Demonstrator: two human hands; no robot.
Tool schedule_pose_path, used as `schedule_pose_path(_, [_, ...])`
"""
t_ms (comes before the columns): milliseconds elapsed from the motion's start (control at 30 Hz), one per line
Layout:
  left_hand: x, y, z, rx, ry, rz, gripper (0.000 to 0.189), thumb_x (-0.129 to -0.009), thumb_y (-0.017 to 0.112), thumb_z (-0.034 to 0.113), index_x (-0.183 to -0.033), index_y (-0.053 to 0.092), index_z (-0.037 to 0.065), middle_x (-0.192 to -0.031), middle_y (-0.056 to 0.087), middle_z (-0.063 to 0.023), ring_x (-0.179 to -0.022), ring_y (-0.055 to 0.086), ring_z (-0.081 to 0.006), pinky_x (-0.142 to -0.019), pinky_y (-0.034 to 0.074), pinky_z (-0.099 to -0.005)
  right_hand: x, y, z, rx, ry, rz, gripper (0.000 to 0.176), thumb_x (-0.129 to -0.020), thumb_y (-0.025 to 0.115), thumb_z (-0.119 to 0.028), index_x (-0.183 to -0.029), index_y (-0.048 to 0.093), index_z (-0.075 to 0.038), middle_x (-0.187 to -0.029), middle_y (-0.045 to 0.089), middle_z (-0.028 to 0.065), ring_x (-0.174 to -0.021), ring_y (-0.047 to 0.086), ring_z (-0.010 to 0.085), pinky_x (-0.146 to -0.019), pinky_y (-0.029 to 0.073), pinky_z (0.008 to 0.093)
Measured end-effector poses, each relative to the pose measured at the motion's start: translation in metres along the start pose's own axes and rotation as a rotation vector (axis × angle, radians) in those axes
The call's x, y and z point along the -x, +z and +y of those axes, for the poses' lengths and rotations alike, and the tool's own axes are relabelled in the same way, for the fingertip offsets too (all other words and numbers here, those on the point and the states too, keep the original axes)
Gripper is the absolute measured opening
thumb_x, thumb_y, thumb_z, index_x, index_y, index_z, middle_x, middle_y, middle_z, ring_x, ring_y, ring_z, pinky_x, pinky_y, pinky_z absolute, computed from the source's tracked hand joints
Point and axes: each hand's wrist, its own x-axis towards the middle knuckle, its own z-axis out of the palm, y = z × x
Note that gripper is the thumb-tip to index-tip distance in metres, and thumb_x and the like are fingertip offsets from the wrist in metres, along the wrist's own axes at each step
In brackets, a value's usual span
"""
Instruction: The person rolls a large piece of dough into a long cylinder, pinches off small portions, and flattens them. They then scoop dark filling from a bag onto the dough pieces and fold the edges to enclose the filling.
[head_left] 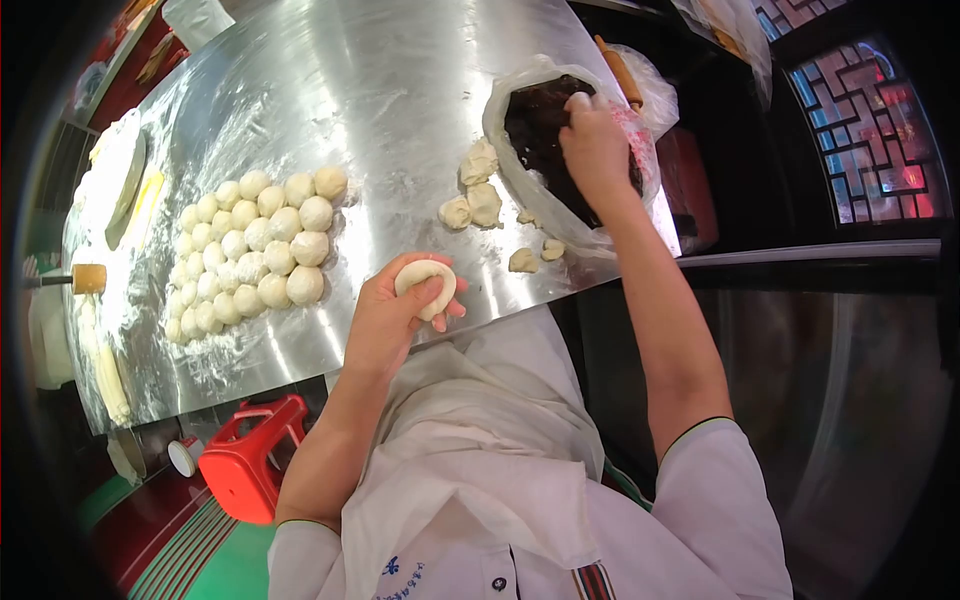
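Up on the left hand (385, 315) now: fingers curled underneath, thumb pressed into the middle, and it has firm hold of a dough round (438, 274), soft, pale and matte, a thick disc with a smooth curved rim, held just over the near edge of the tabletop (395, 150). That surface is bright, brushed-looking metal, streaked with white flour towards the left.

Across to the right hand (598, 145), reaching into a dark mass (535, 135), wet-looking and glossy, inside a crinkled, cloudy plastic liner (497, 115). Its fingers are bent and partly hidden; whether they grip anything, I cannot tell.

Left of the dough round sit the dough balls (256, 235), plump and floury, packed side by side in slanting rows, many touching. Between them and the liner, the dough lumps (484, 203) are rougher, folded and uneven, with small torn scraps (523, 261) nearer the person. Beyond the liner lies a smooth wooden rolling pin (620, 75), and down below the tabletop, a shiny red plastic stool (240, 470).
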Motion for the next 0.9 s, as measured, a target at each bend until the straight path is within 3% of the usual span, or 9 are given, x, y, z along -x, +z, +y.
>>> schedule_pose_path(33, [0.002,0.0,0.001,0.002,0.001,0.009,0.028,-0.098,0.063,0.011,-0.123,0.059,-0.002,-0.103,0.071,-0.0188,-0.078,0.071,-0.0186,-0.063,0.055,-0.0253,0.0,0.002,0.01,-0.083,-0.091,0.116,0.021,-0.085,0.072,-0.007,-0.104,0.064,-0.004,-0.097,0.065,0.017,-0.088,0.068,0.0276,-0.072,0.054,0.0397])
schedule_pose_path(133, [0.002,0.002,0.007,0.017,0.002,0.018,0.028,-0.099,0.06,0.011,-0.124,0.058,-0.002,-0.102,0.071,-0.0194,-0.074,0.07,-0.0188,-0.06,0.054,-0.025,0.012,-0.026,0.005,-0.715,0.423,-0.002,0.023,-0.089,0.069,-0.005,-0.112,0.066,-0.005,-0.085,0.064,0.0039,-0.076,0.061,0.006,-0.065,0.046,0.0207])
schedule_pose_path(267, [-0.003,0.007,0.008,0.1,0.037,0.052,0.031,-0.099,0.057,0.011,-0.126,0.057,-0.004,-0.108,0.069,-0.0208,-0.088,0.07,-0.0228,-0.073,0.056,-0.0294,0.036,-0.06,-0.026,-0.966,0.31,0.161,0.024,-0.091,0.066,-0.003,-0.115,0.065,-0.004,-0.096,0.069,0.006,-0.08,0.063,0.0106,-0.068,0.047,0.0248])
schedule_pose_path(333, [-0.009,0.005,0.008,0.226,0.097,-0.032,0.034,-0.1,0.053,0.011,-0.129,0.055,-0.006,-0.119,0.066,-0.022,-0.104,0.067,-0.0274,-0.093,0.053,-0.0358,0.051,-0.083,-0.064,-1.42,0.337,-0.129,0.034,-0.089,0.065,0.001,-0.122,0.06,0.001,-0.101,0.07,0.0076,-0.081,0.064,0.0116,-0.07,0.049,0.0253])
schedule_pose_path(433, [-0.013,0.024,0.019,0.32,0.165,-0.024,0.035,-0.102,0.051,0.011,-0.133,0.053,-0.006,-0.125,0.064,-0.0206,-0.107,0.066,-0.0264,-0.098,0.052,-0.037,0.079,-0.094,-0.105,-1.525,0.356,-0.338,0.04,-0.086,0.068,0.006,-0.125,0.058,0.003,-0.108,0.071,0.0104,-0.088,0.066,0.014,-0.079,0.052,0.0278])
schedule_pose_path(500, [-0.012,0.029,0.021,0.347,0.163,-0.014,0.039,-0.105,0.05,0.012,-0.14,0.049,-0.006,-0.131,0.061,-0.0161,-0.117,0.061,-0.0231,-0.105,0.047,-0.0359,0.097,-0.08,-0.119,-1.306,0.23,-0.288,0.034,-0.086,0.069,0.005,-0.119,0.062,0.002,-0.108,0.072,0.011,-0.091,0.068,0.0139,-0.077,0.052,0.0285])
schedule_pose_path(667, [-0.007,0.036,0.015,-0.066,0.303,0.035,0.054,-0.099,0.066,0.012,-0.147,0.045,-0.002,-0.133,0.059,-0.008,-0.123,0.054,-0.0141,-0.107,0.041,-0.0282,0.11,-0.067,-0.146,-0.72,-0.111,-0.072,0.039,-0.076,0.068,0.007,-0.113,0.063,-0.001,-0.101,0.062,0.0182,-0.094,0.063,0.0402,-0.077,0.053,0.0414])
schedule_pose_path(800, [-0.007,0.019,0.015,-0.032,0.324,0.104,0.045,-0.097,0.066,0.008,-0.139,0.052,0.0,-0.128,0.061,-0.0077,-0.115,0.058,-0.0136,-0.103,0.045,-0.0274,0.107,-0.081,-0.158,-0.815,-0.263,-0.1,0.039,-0.078,0.068,0.01,-0.115,0.064,-0.001,-0.108,0.062,0.0182,-0.093,0.065,0.035,-0.078,0.053,0.0405])
schedule_pose_path(900, [-0.004,0.01,0.019,0.03,0.32,0.15,0.036,-0.097,0.065,0.007,-0.131,0.056,0.001,-0.118,0.064,-0.0085,-0.108,0.061,-0.0139,-0.099,0.048,-0.0265,0.105,-0.093,-0.155,-0.974,-0.1,-0.214,0.035,-0.082,0.068,0.011,-0.114,0.065,-0.001,-0.113,0.061,0.0172,-0.09,0.067,0.0292,-0.077,0.054,0.039])
